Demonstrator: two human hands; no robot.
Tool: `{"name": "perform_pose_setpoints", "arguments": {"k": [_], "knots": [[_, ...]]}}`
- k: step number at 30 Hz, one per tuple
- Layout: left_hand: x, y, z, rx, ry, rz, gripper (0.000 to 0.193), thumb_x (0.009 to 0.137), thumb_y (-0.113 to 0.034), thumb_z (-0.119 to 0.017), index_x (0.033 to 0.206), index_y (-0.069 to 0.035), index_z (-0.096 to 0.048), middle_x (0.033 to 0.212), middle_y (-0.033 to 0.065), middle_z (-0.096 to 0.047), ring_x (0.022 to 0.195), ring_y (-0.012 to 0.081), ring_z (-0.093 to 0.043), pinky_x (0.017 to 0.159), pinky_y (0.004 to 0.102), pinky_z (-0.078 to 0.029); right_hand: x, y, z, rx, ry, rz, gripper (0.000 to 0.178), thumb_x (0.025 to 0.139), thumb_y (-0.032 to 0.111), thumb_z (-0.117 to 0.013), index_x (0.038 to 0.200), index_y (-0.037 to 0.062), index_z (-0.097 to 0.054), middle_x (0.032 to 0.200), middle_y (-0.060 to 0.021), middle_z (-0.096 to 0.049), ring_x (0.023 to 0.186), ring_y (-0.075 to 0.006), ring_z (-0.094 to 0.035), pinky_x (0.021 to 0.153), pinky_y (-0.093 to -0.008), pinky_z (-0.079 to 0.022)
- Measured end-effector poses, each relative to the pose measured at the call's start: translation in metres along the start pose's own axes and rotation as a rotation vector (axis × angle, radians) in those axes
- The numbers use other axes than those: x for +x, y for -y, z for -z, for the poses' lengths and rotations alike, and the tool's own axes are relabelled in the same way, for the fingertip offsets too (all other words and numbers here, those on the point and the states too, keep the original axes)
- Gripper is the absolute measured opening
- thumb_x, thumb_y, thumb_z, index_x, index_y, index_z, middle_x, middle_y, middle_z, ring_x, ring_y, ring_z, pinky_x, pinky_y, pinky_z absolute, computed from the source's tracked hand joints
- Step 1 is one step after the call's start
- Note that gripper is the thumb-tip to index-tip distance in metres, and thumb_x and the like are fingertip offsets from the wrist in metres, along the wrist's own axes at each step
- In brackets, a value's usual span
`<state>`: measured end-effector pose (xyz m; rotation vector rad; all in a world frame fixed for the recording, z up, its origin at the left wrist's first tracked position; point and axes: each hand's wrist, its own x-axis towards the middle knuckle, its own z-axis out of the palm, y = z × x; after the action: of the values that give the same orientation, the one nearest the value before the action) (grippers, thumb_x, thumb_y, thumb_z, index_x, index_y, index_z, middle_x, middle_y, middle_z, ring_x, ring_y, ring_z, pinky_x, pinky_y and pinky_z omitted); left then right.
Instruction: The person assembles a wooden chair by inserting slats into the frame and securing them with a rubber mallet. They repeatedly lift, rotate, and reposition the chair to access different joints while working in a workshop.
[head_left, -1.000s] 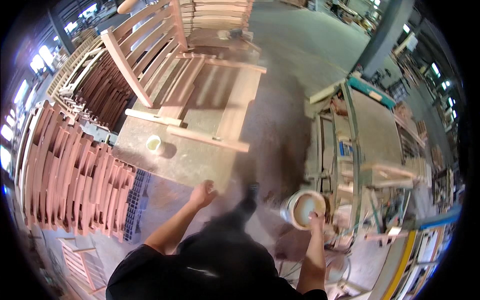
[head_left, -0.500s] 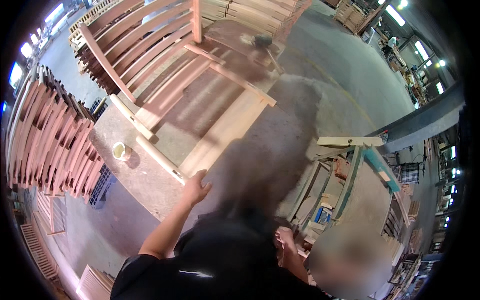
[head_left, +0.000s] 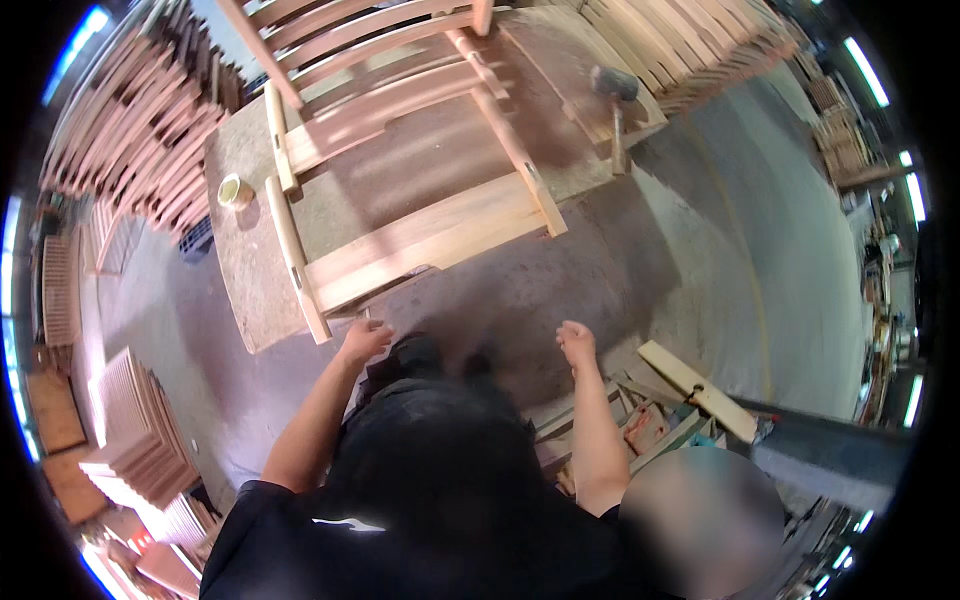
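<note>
A pale wooden furniture frame (head_left: 430, 235) with a slatted upper part (head_left: 380, 45) lies on a worktable (head_left: 255, 325). My left hand (head_left: 367, 340) is just off the frame's near left corner, beside the end of a rounded post (head_left: 297, 260). Its fingers are loosely bent and I see nothing in them. Away from the frame, to the right, my right hand (head_left: 575, 345) is raised with its fingers closed; whatever they hold, if anything, is hidden. A mallet (head_left: 614, 85) with a dark head lies at the table's right side.
A small cup (head_left: 235, 192) with yellowish contents stands on the table's left. Stacked wooden parts rise at the far left (head_left: 140, 130) and far right (head_left: 690, 40). Close by on my right are a plank (head_left: 697, 390) and a cart of offcuts (head_left: 645, 425).
My view has turned to the right. The left hand has come off the post's end, its fingers more bent. My right hand has risen forward from beside my body.
</note>
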<state>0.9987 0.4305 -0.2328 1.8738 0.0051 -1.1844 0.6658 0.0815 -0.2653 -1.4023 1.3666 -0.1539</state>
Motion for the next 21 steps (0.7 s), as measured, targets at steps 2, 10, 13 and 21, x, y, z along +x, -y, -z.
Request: {"name": "perform_pose_setpoints", "arguments": {"k": [2, 10, 13, 21], "knots": [[-0.005, 0.000, -0.016, -0.151, 0.005, 0.020, 0.024, 0.093, -0.023, -0.069, 0.101, -0.002, -0.061, 0.084, 0.0033, -0.062, 0.079, 0.0154, -0.063, 0.066, 0.0312, -0.051, 0.027, 0.034, 0.002, 0.043, 0.035, 0.058, 0.042, 0.091, 0.011, -0.064, 0.130, -0.0058, -0.061, 0.089, -0.0037, -0.068, 0.073, -0.0081, -0.060, 0.064, -0.0236, -0.048], [0.033, -0.051, -0.052, -0.924, -0.088, 0.321, 0.039, 0.096, -0.024, -0.067, 0.123, 0.001, -0.055, 0.085, 0.0060, -0.057, 0.079, 0.0242, -0.060, 0.076, 0.0359, -0.052, 0.129, 0.085, -0.045, 0.069, 0.056, 0.142, 0.070, 0.090, 0.005, -0.061, 0.151, -0.0105, -0.030, 0.084, -0.0050, -0.065, 0.071, -0.0092, -0.060, 0.059, -0.0242, -0.048], [0.072, -0.049, -0.047, -1.100, -0.147, 0.341, 0.048, 0.097, -0.027, -0.065, 0.137, -0.008, -0.046, 0.112, 0.0164, -0.059, 0.098, 0.0322, -0.060, 0.084, 0.0446, -0.052, 0.142, 0.102, -0.057, -0.001, -0.022, 0.199, 0.069, 0.088, 0.003, -0.060, 0.148, -0.0110, -0.031, 0.079, -0.0054, -0.063, 0.069, -0.0107, -0.059, 0.059, -0.0257, -0.047], [0.114, -0.061, -0.056, -1.264, -0.222, 0.318, 0.022, 0.101, -0.019, -0.058, 0.110, -0.001, -0.065, 0.093, 0.0148, -0.070, 0.073, 0.0244, -0.066, 0.050, 0.0345, -0.053, 0.140, 0.172, -0.043, -0.046, 0.077, 0.040, 0.015, 0.086, 0.006, -0.062, 0.099, -0.0020, -0.062, 0.074, -0.0029, -0.063, 0.060, -0.0113, -0.058, 0.056, -0.0267, -0.045]]}}
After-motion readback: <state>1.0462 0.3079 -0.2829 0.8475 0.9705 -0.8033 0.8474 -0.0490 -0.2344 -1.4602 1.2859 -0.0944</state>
